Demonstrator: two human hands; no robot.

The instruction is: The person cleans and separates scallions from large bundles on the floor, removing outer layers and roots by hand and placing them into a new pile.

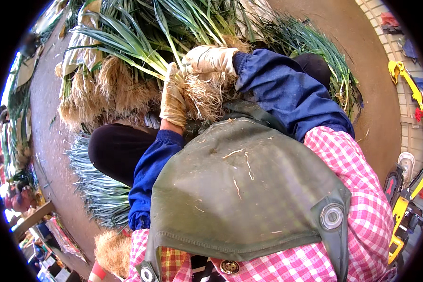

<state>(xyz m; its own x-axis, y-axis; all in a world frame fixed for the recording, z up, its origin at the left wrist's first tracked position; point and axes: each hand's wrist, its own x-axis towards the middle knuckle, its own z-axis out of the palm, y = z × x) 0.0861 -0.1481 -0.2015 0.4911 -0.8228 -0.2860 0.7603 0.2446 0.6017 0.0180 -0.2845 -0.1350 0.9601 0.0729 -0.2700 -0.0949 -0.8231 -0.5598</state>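
gloved left hand (173,96) with fingers (172,73) pointing forward, partly bare left wrist (171,126), gloved right hand (207,61) close beside, bent right arm (291,96)

Blue sleeves (286,94) and green apron (244,188) cover pink gingham (364,188)

Left hand (173,98) and right hand (209,60) meet at a scallion bunch (203,97) before the apron (249,183); on the floor (378,94), bundles (127,84) lie ahead-left, a pile (310,42) ahead-right.

The head-worn fisheye view looks steeply down from above and behind the gloved fingers (171,77), facing out past them; the green apron (249,188), closer to the lens, lies on their near side, brown floor (380,94) curving beyond them
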